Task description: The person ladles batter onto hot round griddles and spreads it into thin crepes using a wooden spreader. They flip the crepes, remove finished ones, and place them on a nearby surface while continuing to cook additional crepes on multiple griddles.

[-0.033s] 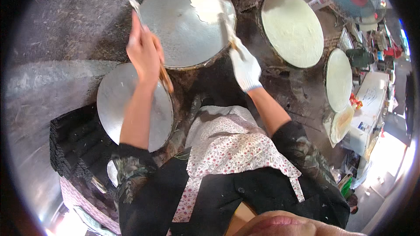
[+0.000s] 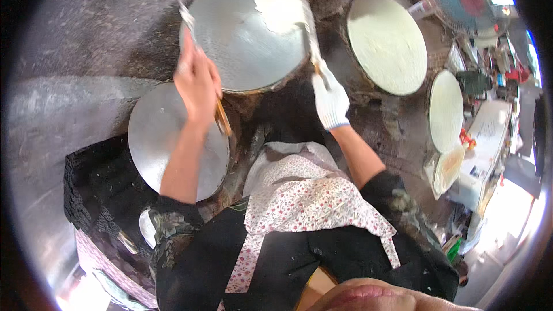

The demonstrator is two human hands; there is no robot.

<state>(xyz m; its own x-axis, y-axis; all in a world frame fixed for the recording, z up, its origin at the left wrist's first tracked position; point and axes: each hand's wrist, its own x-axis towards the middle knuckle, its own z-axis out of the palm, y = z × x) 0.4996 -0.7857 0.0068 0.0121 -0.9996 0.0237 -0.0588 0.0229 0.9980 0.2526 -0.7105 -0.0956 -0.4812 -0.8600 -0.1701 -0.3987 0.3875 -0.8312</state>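
Observation:
A round grey griddle (image 2: 236, 34) lies in front of me, with a patch of white batter (image 2: 276, 6) on its far right part. My left hand (image 2: 197, 83), bare, is closed on the wooden handle of a metal ladle (image 2: 188, 18). The ladle's bowl is blurred above the griddle's far left edge. In a white knit glove, my right hand (image 2: 331, 101) grips the handle of a long flat scraper (image 2: 311, 31). Its blade reaches the right side of the batter, along the griddle's rim. Whether the blade touches the metal, I cannot tell.
Nearer on the left is a second grey griddle (image 2: 167, 150), below my left forearm. To the right, a round griddle is covered by a pale sheet (image 2: 387, 45), and another pale round (image 2: 446, 110) lies beyond. A fan (image 2: 464, 0) stands at the far right, above a cluttered white table (image 2: 489, 129).
The scraper and my gloved right hand have moved right, towards the griddle's rim. My left hand has come slightly nearer and to the right with the ladle. The whole view has shifted a little.

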